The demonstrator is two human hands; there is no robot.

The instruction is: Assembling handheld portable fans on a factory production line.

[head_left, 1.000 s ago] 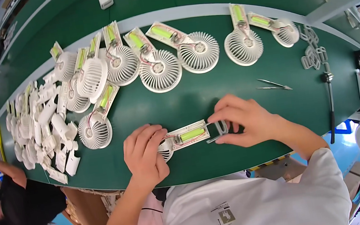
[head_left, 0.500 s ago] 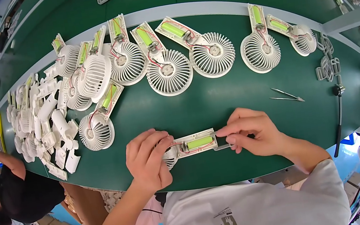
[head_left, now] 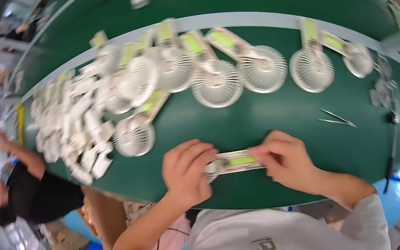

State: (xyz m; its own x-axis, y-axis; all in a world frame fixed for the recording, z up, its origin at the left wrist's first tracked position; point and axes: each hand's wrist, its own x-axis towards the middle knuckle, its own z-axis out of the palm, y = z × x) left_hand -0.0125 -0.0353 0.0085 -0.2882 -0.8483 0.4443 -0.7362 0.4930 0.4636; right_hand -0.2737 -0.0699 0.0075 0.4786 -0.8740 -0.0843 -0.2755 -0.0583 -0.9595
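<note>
A white handheld fan half (head_left: pixel 224 169) lies on the green table in front of me, its handle pointing right. A yellow-green battery (head_left: pixel 241 161) sits in the handle. My left hand (head_left: pixel 186 173) is closed around the round fan head and covers most of it. At the handle's far end my right hand (head_left: pixel 284 157) pinches with thumb and fingers, which hide that end. Whatever is between the right fingers is covered and blurred. Tweezers (head_left: pixel 338 120) lie beyond the right hand.
Several open fan halves with batteries (head_left: pixel 217 84) line the table's back rail (head_left: pixel 257 20). White shell parts (head_left: pixel 84 117) are heaped at left. Grey loops (head_left: pixel 384 91) and a long black-handled tool (head_left: pixel 391 153) lie at right. A person in black (head_left: pixel 48 188) is at far left.
The view has shifted, so the table things appear further right. The grey loop that showed at my right fingers is now hidden. My right fingers now cover the handle's end.
</note>
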